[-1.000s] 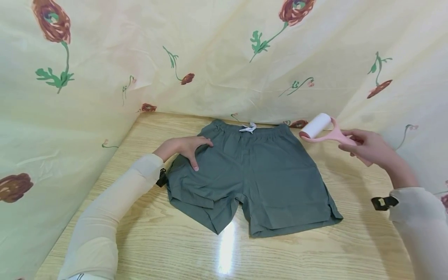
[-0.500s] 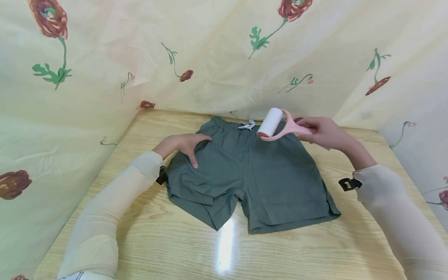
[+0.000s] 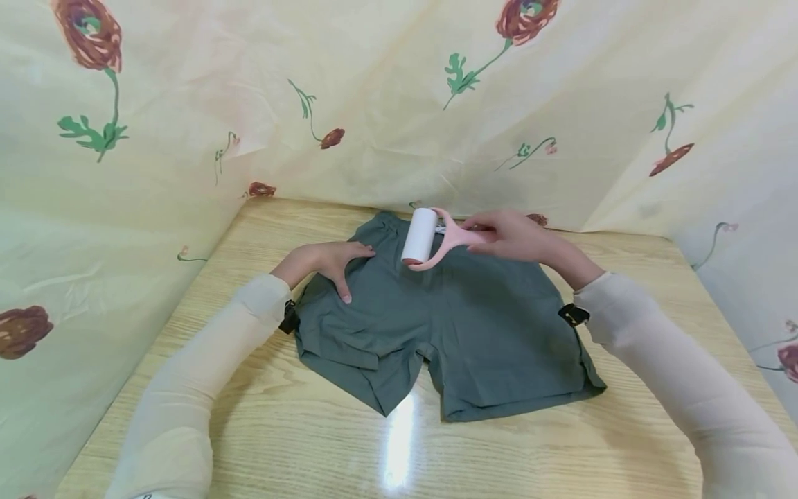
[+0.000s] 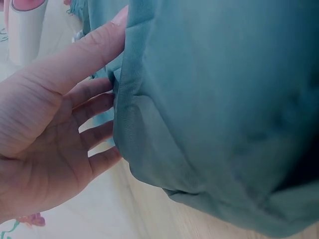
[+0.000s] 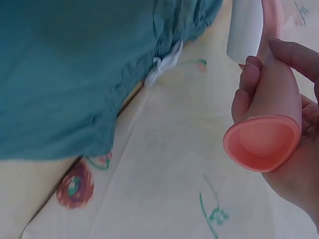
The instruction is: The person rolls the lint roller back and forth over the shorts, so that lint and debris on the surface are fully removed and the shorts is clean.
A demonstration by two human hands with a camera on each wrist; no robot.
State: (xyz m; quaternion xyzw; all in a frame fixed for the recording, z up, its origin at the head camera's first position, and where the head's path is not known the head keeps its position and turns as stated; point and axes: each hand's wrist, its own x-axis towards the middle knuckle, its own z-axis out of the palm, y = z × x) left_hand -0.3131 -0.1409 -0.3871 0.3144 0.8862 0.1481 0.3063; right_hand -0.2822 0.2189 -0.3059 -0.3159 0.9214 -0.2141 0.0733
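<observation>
The right hand [image 3: 508, 237] grips a lint roller [image 3: 420, 235] over drawstring shorts [image 3: 505, 333] on the wood-grain table [image 3: 299, 443]; the left hand [image 3: 330, 265], spread wide, touches them. We can't read the dark mark [image 3: 147, 495] on the left sleeve [image 3: 187, 395].

Left grip [image 3: 329, 261] splayed, right grip [image 3: 512, 237] curled
</observation>
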